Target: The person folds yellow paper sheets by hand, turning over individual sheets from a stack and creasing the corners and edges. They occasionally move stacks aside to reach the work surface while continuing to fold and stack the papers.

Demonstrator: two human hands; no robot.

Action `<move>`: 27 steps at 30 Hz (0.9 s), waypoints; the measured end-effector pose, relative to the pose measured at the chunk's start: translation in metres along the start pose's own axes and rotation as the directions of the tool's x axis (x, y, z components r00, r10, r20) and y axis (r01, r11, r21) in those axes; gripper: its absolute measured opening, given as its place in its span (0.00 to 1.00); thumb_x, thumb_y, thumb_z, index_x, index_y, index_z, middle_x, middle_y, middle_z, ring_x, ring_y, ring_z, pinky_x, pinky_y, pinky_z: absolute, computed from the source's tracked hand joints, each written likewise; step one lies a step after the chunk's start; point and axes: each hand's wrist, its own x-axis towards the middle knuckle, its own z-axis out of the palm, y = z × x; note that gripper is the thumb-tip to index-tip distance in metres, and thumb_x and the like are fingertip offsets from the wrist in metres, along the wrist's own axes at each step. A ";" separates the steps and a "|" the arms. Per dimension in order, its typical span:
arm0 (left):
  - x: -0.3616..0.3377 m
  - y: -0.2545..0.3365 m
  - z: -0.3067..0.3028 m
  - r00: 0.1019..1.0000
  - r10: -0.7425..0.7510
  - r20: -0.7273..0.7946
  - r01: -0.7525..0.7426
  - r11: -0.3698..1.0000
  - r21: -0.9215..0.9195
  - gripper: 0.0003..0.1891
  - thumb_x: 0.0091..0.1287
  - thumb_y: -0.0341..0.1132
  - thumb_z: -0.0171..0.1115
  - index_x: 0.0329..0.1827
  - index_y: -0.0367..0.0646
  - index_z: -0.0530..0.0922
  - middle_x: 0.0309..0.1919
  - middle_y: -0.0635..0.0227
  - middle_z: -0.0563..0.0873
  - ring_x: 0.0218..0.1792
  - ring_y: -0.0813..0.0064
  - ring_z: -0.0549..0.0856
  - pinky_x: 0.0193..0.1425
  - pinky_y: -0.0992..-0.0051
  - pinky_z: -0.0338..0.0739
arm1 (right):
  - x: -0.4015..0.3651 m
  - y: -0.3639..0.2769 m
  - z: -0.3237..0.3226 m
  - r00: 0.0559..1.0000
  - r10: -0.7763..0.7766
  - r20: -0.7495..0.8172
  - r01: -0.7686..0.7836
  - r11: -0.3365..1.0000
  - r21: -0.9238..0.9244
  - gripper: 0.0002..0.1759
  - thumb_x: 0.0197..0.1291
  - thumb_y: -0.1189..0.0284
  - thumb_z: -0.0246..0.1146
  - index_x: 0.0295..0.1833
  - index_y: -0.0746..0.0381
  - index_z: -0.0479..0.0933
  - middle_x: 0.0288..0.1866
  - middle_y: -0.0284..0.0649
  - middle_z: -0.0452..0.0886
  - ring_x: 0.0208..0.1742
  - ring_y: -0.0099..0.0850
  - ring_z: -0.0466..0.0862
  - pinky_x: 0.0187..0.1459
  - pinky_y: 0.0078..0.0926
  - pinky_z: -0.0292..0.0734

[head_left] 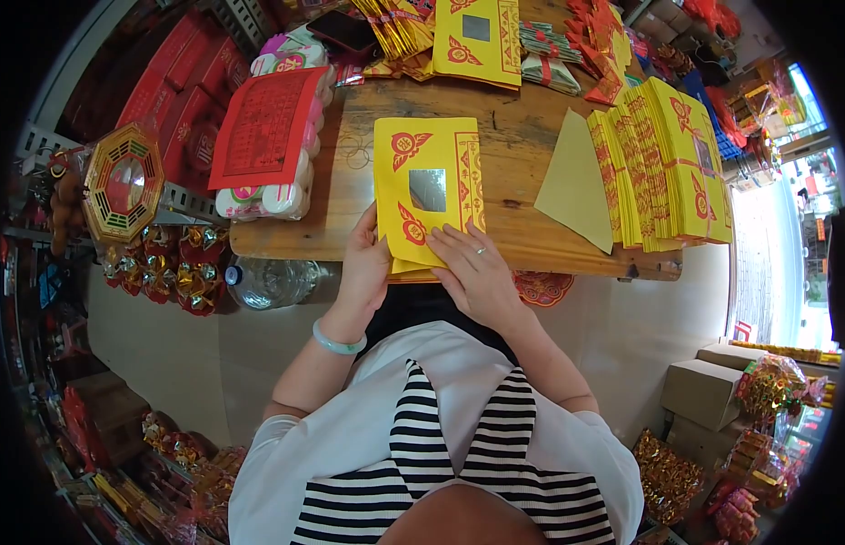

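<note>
A stack of yellow paper sheets (424,150) with red print and a silver square lies at the front edge of the wooden table (504,173). My left hand (366,263) holds its lower left edge, fingers partly hidden by the paper. Flat on the lower right part of the stack rests my right hand (477,272), a ring on one finger and the fingers stretched out. To the right, a plain yellowish sheet (575,186) lies on the table beside upright bundles of folded yellow paper (668,159).
Wrapped white rolls (286,202) under a red printed sheet (270,127) stand at the table's left. More yellow papers (477,54) and red-and-gold items lie at the back. Below the table's left edge is a large clear bottle (273,283). Cardboard boxes (704,392) stand lower right.
</note>
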 end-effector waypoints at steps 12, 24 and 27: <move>-0.004 0.007 0.012 0.997 0.060 0.038 -0.067 0.972 0.227 0.22 0.70 0.22 0.60 0.66 0.35 0.71 0.50 0.62 0.84 0.42 0.80 0.84 0.44 0.85 0.81 | 0.008 -0.007 0.007 0.965 0.251 -0.072 -0.230 0.949 0.217 0.30 0.56 0.76 0.67 0.67 0.65 0.71 0.63 0.44 0.80 0.68 0.42 0.76 0.72 0.41 0.64; 0.016 -0.002 0.002 0.994 -0.100 -0.036 0.104 0.984 0.142 0.12 0.73 0.27 0.58 0.57 0.34 0.76 0.42 0.61 0.87 0.36 0.78 0.87 0.38 0.83 0.83 | -0.001 0.000 0.016 0.990 0.141 -0.024 -0.143 0.967 -0.211 0.37 0.49 0.81 0.64 0.69 0.67 0.69 0.67 0.49 0.75 0.73 0.47 0.70 0.75 0.43 0.60; 0.015 -0.004 0.001 0.997 -0.062 -0.046 0.068 0.986 0.153 0.12 0.73 0.27 0.59 0.57 0.32 0.77 0.42 0.59 0.87 0.35 0.77 0.88 0.37 0.82 0.84 | -0.001 -0.001 0.017 0.988 0.149 -0.030 -0.151 0.955 -0.253 0.35 0.50 0.81 0.63 0.69 0.67 0.69 0.68 0.49 0.75 0.74 0.47 0.69 0.76 0.43 0.60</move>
